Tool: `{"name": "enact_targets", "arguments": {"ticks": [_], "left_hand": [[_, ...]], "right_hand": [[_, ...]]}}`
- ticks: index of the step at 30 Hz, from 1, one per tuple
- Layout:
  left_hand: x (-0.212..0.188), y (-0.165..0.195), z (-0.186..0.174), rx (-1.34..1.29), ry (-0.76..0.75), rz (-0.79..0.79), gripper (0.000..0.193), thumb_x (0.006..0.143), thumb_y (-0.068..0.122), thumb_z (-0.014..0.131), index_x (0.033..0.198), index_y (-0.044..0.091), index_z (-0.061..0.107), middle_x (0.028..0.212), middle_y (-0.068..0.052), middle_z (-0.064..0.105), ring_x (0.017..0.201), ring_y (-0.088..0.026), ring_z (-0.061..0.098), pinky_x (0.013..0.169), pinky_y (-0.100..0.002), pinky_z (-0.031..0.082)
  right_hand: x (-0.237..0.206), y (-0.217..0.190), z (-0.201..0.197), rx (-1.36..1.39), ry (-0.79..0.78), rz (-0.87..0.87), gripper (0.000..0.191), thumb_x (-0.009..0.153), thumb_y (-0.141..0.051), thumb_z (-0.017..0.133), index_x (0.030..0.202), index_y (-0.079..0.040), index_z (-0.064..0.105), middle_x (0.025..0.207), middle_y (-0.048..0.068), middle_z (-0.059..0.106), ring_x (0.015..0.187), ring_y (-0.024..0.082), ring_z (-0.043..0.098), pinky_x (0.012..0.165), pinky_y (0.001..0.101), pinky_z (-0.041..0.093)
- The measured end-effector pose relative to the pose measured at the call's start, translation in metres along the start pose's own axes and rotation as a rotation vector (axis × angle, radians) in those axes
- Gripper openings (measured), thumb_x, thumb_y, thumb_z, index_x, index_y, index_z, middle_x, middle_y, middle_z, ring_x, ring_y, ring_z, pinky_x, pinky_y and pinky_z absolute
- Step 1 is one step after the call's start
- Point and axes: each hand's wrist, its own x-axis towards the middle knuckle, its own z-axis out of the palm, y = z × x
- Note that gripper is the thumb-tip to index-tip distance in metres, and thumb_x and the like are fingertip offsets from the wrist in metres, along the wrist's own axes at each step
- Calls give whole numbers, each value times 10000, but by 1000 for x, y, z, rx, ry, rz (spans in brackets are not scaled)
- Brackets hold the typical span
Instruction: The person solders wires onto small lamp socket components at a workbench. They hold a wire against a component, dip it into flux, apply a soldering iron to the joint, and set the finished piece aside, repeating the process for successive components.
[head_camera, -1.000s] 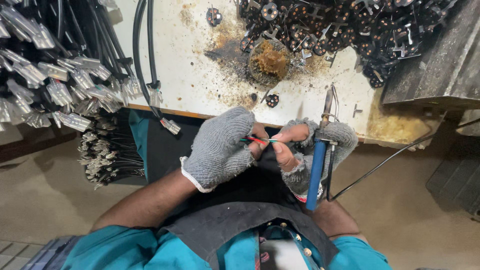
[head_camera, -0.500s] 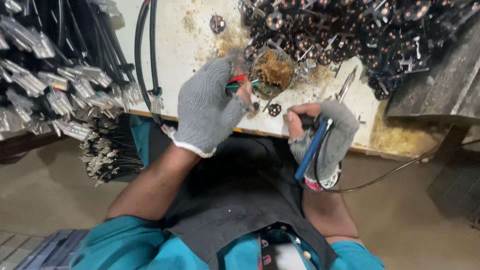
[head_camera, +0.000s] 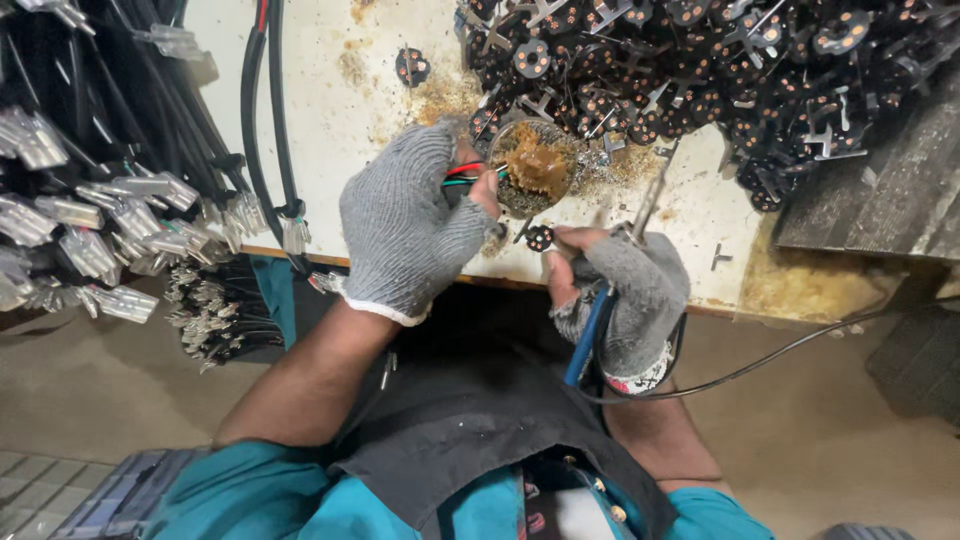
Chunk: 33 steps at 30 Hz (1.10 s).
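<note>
Lowered left hand (head_camera: 412, 232) fingers pinch wires (head_camera: 462, 176) into flux tin (head_camera: 535, 165); right hand (head_camera: 622, 290) grips soldering iron (head_camera: 612, 290).

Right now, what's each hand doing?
Left hand: closed on wires, tips at the flux tin.
Right hand: closed on soldering iron.

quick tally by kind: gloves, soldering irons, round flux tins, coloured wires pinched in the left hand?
Grey knit gloves: 2, on the left hand and the right hand
Soldering iron, blue handle: 1
Round flux tin: 1
Coloured wires pinched in the left hand: 2 visible, red and green
Total: 6
</note>
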Motion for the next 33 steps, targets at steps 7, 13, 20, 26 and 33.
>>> {"name": "enact_targets", "arguments": {"ticks": [7,13,20,26,33], "left_hand": [[-13,4,-13,-72,-18,49,192,890,222,761,921,95,621,834,-115,595,758,-318,647,671,-417,518],[-33,11,-14,15,-247,128,150,789,215,757,888,137,677,804,-81,643,755,-320,675,633,-455,515],[-32,14,-4,106,-250,142,147,814,287,769,858,166,697,793,-72,665,718,-319,676,597,-472,504],[-27,18,-2,135,-306,114,165,839,319,773,843,171,700,770,-74,660,707,-318,675,585,-472,502],[-24,18,-1,131,-301,136,169,840,300,787,860,169,683,779,-73,652,713,-310,673,593,-458,503]], "right_hand": [[-3,-1,2,-85,-16,-118,270,796,-178,869,1031,-110,755,817,81,691,779,320,641,742,424,482],[-15,-1,6,158,43,87,342,790,-301,908,1012,-97,746,773,85,655,690,264,585,645,389,431],[-35,10,-2,601,193,47,723,889,-703,687,1151,-35,600,846,17,651,718,88,601,622,259,479],[-51,40,-5,40,64,-273,546,951,-582,627,1125,-71,710,851,82,632,779,274,611,719,380,470],[-55,52,-2,42,16,-437,110,926,-187,715,988,-98,735,786,74,656,758,317,650,716,451,505]]}}
